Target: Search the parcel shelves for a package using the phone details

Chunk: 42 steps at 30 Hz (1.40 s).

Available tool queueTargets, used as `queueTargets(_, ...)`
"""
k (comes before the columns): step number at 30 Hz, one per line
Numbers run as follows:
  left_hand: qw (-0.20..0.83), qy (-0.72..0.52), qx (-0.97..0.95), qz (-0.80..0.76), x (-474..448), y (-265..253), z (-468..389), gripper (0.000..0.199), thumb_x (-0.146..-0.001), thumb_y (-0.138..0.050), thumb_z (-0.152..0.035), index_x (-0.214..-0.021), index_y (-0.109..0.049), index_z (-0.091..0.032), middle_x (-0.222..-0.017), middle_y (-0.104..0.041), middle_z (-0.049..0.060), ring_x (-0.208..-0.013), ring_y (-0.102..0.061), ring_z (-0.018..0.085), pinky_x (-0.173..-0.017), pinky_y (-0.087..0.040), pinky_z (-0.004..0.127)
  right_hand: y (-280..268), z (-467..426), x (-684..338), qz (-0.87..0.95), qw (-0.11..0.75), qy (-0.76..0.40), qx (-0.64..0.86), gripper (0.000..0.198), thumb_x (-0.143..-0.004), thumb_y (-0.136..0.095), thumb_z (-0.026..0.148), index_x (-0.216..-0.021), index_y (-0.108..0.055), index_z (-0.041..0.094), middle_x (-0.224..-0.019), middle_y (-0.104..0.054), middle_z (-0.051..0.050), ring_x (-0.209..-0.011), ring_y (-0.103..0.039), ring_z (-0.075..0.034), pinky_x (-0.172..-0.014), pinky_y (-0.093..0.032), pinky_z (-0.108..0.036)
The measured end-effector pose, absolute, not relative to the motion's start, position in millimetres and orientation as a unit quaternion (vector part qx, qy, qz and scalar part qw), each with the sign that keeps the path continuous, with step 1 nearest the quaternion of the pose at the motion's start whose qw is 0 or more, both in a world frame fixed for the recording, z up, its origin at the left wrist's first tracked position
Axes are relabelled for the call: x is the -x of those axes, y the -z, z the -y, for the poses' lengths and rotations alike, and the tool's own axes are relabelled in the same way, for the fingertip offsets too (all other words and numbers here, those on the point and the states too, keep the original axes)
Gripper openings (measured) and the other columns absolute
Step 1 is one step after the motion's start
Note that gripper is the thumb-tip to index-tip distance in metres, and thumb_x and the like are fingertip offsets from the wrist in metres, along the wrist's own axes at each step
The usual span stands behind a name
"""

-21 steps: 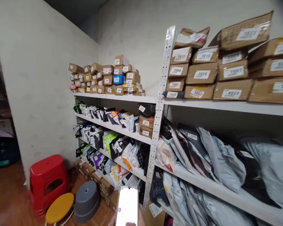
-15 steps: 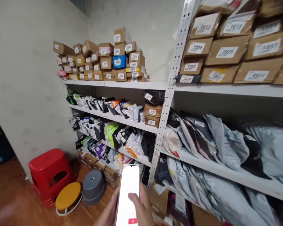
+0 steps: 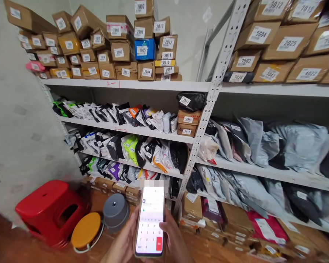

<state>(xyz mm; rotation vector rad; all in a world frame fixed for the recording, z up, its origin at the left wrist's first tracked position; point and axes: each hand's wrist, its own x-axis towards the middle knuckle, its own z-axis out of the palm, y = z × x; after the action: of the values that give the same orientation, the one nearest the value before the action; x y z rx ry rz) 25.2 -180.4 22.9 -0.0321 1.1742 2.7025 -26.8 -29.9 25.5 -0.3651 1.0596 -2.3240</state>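
Observation:
A smartphone (image 3: 150, 221) with a lit screen showing a keypad is held upright low in the middle of the view. My left hand (image 3: 123, 241) cradles its left edge from below. My right hand (image 3: 175, 237) grips its right edge, the thumb lying near the screen's lower right. Behind the phone stands white metal shelving (image 3: 131, 85) filled with numbered parcels: stacked cardboard boxes (image 3: 120, 51) on the top shelf and plastic mailer bags (image 3: 131, 146) on the shelves below.
A red plastic stool (image 3: 50, 212), a yellow-topped stool (image 3: 86, 231) and a grey stool (image 3: 115, 212) stand on the wooden floor at lower left. Grey mailer bags (image 3: 276, 146) fill the right shelves, with more boxes (image 3: 276, 40) above and at floor level (image 3: 235, 226).
The view has moved closer to the shelves and tilted down. The phone has risen into view with both hands on it, and its screen now shows a keypad.

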Motion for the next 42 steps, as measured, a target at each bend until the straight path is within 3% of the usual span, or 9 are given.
queueTargets(7,0.135,-0.918,0.008,-0.373,-28,-21,198,0.051,-0.084,-0.053,-0.052,-0.131,-0.050,-0.031,-0.141,-0.047,-0.004,-0.140,-0.025,0.021,-0.117,-0.022,0.037,-39,45,13,-0.437,0.220,0.871,0.031,0.048,-0.049,-0.083,0.044,-0.092,-0.073,0.027,-0.097,-0.076,-0.002,-0.093,-0.067,-0.028,-0.079,-0.053,-0.038)
queueTargets(17,0.118,-0.912,0.038,-0.391,-31,-21,205,0.065,-0.082,-0.058,-0.048,-0.140,-0.035,-0.030,-0.148,-0.038,-0.001,-0.142,-0.019,0.021,-0.118,-0.019,0.038,-33,51,11,-0.479,0.218,0.846,0.082,0.051,-0.059,-0.078,0.046,-0.104,-0.067,0.024,-0.103,-0.074,-0.005,-0.096,-0.065,-0.027,-0.084,-0.050,-0.040)
queueTargets(23,0.125,-0.909,0.036,-0.396,-40,-31,201,0.082,-0.085,-0.054,-0.048,-0.148,-0.006,-0.027,-0.148,-0.037,0.003,-0.138,-0.031,0.023,-0.111,-0.034,0.039,-25,66,7,-0.563,0.142,0.810,0.084,0.062,-0.064,-0.076,0.051,-0.114,-0.054,0.023,-0.114,-0.070,-0.011,-0.105,-0.063,-0.030,-0.091,-0.047,-0.043)
queueTargets(26,0.134,-0.901,0.048,-0.411,-40,-33,203,0.097,-0.078,-0.061,-0.050,-0.148,0.001,-0.026,-0.148,-0.038,0.005,-0.137,-0.033,0.027,-0.105,-0.040,0.042,-23,61,6,-0.532,0.170,0.819,0.135,0.062,-0.065,-0.076,0.045,-0.118,-0.051,0.022,-0.110,-0.070,-0.010,-0.102,-0.063,-0.029,-0.088,-0.048,-0.042)
queueTargets(29,0.117,-0.886,0.087,-0.439,-38,-35,203,0.109,-0.070,-0.071,-0.044,-0.148,0.002,-0.020,-0.140,-0.049,0.010,-0.130,-0.043,0.031,-0.100,-0.044,0.042,-21,52,3,-0.479,0.235,0.816,0.221,0.070,-0.068,-0.076,0.034,-0.129,-0.044,0.023,-0.119,-0.066,-0.010,-0.104,-0.062,-0.029,-0.086,-0.049,-0.041)
queueTargets(32,0.080,-0.858,0.113,-0.494,-36,-38,199,0.107,-0.070,-0.072,-0.041,-0.148,-0.003,-0.015,-0.128,-0.059,0.013,-0.118,-0.054,0.033,-0.088,-0.049,0.039,-20,49,-1,-0.456,0.262,0.818,0.232,0.072,-0.071,-0.069,0.024,-0.136,-0.037,0.023,-0.133,-0.058,-0.010,-0.117,-0.056,-0.028,-0.094,-0.045,-0.041)
queueTargets(35,0.075,-0.853,0.116,-0.503,-35,-33,199,0.100,-0.074,-0.067,-0.040,-0.148,-0.004,-0.017,-0.125,-0.062,0.012,-0.114,-0.057,0.033,-0.084,-0.050,0.039,-19,53,-2,-0.432,0.280,0.839,0.174,0.072,-0.069,-0.058,0.018,-0.137,-0.034,0.022,-0.129,-0.062,-0.008,-0.113,-0.059,-0.027,-0.090,-0.046,-0.041)
queueTargets(39,0.115,-0.898,0.073,-0.419,-38,-21,211,0.093,-0.069,-0.055,-0.019,-0.148,-0.005,-0.021,-0.129,-0.060,0.006,-0.122,-0.051,0.028,-0.096,-0.045,0.037,-24,57,2,-0.440,0.257,0.849,0.141,0.058,-0.071,-0.057,0.023,-0.128,-0.046,0.022,-0.118,-0.069,-0.006,-0.109,-0.062,-0.028,-0.089,-0.047,-0.044)
queueTargets(42,0.148,-0.907,0.009,-0.395,-40,-22,216,0.099,-0.062,-0.051,-0.011,-0.148,-0.003,-0.024,-0.136,-0.054,0.003,-0.124,-0.049,0.028,-0.094,-0.046,0.036,-28,58,7,-0.446,0.238,0.848,0.160,0.050,-0.067,-0.063,0.030,-0.117,-0.057,0.024,-0.113,-0.071,-0.004,-0.108,-0.062,-0.030,-0.089,-0.047,-0.043)
